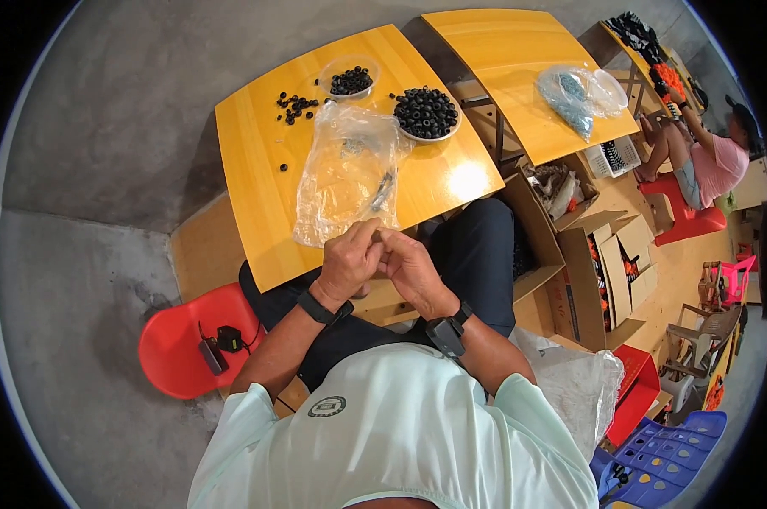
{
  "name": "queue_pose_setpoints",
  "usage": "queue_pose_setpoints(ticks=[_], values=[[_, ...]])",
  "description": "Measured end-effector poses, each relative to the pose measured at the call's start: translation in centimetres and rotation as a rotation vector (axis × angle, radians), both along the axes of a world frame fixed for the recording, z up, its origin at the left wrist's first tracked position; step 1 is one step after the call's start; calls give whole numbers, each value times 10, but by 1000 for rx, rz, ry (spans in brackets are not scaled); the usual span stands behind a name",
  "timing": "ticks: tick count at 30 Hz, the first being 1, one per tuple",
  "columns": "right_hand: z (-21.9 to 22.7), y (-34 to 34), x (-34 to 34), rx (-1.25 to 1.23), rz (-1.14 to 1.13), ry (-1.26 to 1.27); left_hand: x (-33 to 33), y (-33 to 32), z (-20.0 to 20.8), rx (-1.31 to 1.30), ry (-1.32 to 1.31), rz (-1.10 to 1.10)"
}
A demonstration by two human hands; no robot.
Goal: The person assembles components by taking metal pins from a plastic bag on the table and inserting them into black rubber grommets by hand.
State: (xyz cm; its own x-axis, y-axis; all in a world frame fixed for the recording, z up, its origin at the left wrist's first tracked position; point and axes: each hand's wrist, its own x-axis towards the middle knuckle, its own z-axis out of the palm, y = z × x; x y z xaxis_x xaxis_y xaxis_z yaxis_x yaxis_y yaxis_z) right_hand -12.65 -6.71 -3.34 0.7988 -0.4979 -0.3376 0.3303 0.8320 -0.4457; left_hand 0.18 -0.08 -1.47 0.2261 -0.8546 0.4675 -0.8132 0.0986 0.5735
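A pale mint-green short-sleeved shirt (383, 424) fills the foreground, and above it the wearer's forearms reach toward the near edge of a glossy yellow wooden table (264, 212). The left hand (347, 261) and right hand (411, 265) meet at that edge, fingertips drawn together in a pinch; whether anything sits between them cannot be told. Just beyond them a crumpled clear plastic bag (341, 174) lies flat on the tabletop, a few small grey bits showing through it. Farther back, small black ring-shaped beads (426, 110) heap up in a round white bowl (438, 138), more sit in a clear round plastic tub (337, 65), and others are scattered on the wood to the tub's left.

A second yellow table (485, 42) stands to the right, bearing a clear bag of teal pieces (566, 106). Below it, open brown cardboard boxes (574, 310) crowd the tan floor (684, 259). A red plastic stool (175, 348) at left holds a dark rectangular device (214, 356). Bare grey concrete walls (112, 110) rise behind. At far right, a co-worker in a pink top (720, 174) sits on a red plastic seat (697, 224), near another yellow table.
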Motion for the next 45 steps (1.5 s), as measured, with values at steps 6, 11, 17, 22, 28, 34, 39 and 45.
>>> queue_pose_setpoints(ticks=[6,11,17,22,28,34,39,45], values=[[1,3,-1,-77,-31,127,1,0,8,-13,-37,0],[-3,4,1,-268,-42,101,-4,0,12,-71,43,35],[-8,0,-1,-316,4,28,-8,3,19,21,226,23],[-9,-3,-7,-201,106,-57,-3,4,24,81,399,-67],[-3,-3,-6,-138,134,-88,-1,6,27,166,418,-59],[0,-1,-6,-164,117,-42,-3,4,32,140,274,-72],[-16,1,-5,-162,108,-109,-1,5,27,150,331,-41],[0,2,-4,-49,29,-92,2,10,32,415,797,-130]])
